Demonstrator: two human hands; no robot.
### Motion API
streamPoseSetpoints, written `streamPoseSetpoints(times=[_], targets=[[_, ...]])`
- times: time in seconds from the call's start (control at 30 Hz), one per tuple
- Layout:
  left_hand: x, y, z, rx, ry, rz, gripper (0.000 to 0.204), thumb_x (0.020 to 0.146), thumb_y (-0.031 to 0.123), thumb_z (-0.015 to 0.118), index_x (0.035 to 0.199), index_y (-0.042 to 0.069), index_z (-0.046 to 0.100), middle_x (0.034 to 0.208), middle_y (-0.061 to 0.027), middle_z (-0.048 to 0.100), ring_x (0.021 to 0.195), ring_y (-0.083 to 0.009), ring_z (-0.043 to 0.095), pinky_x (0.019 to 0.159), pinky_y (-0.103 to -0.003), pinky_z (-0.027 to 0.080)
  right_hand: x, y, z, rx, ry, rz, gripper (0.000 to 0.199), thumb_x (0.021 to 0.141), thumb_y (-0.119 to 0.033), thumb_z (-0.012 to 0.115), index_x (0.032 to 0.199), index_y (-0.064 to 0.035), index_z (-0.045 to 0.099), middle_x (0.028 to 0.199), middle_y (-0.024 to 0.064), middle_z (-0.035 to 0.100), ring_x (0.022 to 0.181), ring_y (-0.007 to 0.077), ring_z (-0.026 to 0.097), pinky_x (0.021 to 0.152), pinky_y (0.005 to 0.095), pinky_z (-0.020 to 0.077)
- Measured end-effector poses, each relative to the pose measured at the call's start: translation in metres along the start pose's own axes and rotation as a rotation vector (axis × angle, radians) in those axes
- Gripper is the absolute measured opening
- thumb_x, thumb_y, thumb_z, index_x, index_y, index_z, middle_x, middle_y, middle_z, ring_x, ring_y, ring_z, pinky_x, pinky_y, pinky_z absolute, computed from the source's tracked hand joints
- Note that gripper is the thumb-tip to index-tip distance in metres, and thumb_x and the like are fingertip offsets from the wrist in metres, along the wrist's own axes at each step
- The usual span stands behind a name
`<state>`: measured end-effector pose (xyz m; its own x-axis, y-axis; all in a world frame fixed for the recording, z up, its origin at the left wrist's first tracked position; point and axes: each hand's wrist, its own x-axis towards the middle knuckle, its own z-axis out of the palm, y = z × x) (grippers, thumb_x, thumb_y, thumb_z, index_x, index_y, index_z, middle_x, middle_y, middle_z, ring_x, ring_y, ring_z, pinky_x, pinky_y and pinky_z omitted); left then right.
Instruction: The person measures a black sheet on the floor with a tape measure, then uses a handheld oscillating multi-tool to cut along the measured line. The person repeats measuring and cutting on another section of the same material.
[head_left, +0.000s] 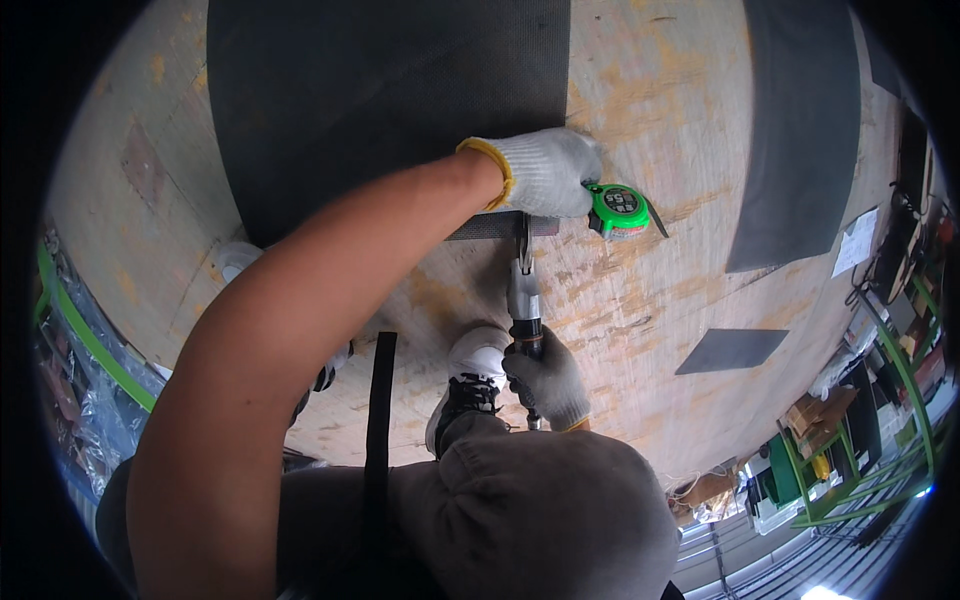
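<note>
While the right grip (550, 378) is wrapped round the black body of the power tool (525, 295), the tool's silver head points away from the person, its narrow nose reaching the near edge of the dark sheet (390, 110). Metal-headed and thick-bodied, the tool looks fairly heavy and rigid; the dark barrel behind the head seems the right place to hold it, well back from the nose, and the knit glove should help against slipping.

The sheet lies flat on the plywood (640, 300), running toward the far edge of the view. Its finely textured surface suggests something thin, light and somewhat flexible, hard to break but liable to shift or lift at a corner, so it is best pressed flat with a broad hand near the edge rather than pinched. The left grip (550, 172) is at its near right corner, fingers curled under; whether they pinch anything I cannot tell.

Just beside those fingers, apparently touching them, sits the green tape measure (620, 207). It looks small, light and hard-cased, easily taken round its sides.
</note>
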<state>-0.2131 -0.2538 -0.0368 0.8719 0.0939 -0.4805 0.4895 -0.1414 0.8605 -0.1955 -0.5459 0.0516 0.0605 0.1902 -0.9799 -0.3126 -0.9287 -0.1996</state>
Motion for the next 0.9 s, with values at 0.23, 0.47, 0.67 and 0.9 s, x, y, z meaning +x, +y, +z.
streamPoseSetpoints(times=[0.23,0.47,0.67,0.9], targets=[[-0.002,0.001,-0.003,0.109,0.036,0.067,0.019,0.086,0.007,0.068,0.097,-0.009,0.07,0.111,-0.024,0.066,0.095,-0.0368,0.073,0.084,-0.045,0.06,0.002,-0.004,-0.005,0.005,-0.028,0.015,0.031,0.089,-0.007,0.074,0.116,-0.0048,0.06,0.08,0.0046,0.064,0.061,0.0122,0.06,0.051,0.0292,0.0472],[-0.001,-0.001,-0.001,0.091,0.016,0.044,0.022,0.086,0.012,0.069,0.096,-0.007,0.071,0.111,-0.0257,0.067,0.098,-0.0406,0.07,0.089,-0.047,0.057,0.003,-0.009,0.001,0.004,-0.017,-0.013,0.03,0.089,-0.007,0.075,0.115,-0.0038,0.06,0.08,0.0047,0.064,0.062,0.012,0.06,0.052,0.0292,0.0477],[0.0,-0.005,0.0,0.112,0.033,0.07,0.023,0.085,0.014,0.069,0.094,-0.007,0.07,0.112,-0.026,0.067,0.099,-0.0425,0.068,0.09,-0.048,0.055,0.004,-0.015,-0.002,-0.009,-0.003,-0.023,0.026,0.087,-0.011,0.075,0.108,-0.0047,0.061,0.077,0.0026,0.063,0.061,0.0102,0.058,0.053,0.0293,0.0471],[0.004,-0.009,0.003,0.148,0.046,0.083,0.023,0.085,0.015,0.068,0.092,-0.006,0.07,0.109,-0.0265,0.067,0.1,-0.0438,0.067,0.09,-0.048,0.054,0.008,-0.007,-0.004,-0.072,0.007,-0.075,0.028,0.087,-0.011,0.076,0.112,-0.0047,0.063,0.079,0.0044,0.065,0.061,0.011,0.06,0.052,0.0286,0.0471]])
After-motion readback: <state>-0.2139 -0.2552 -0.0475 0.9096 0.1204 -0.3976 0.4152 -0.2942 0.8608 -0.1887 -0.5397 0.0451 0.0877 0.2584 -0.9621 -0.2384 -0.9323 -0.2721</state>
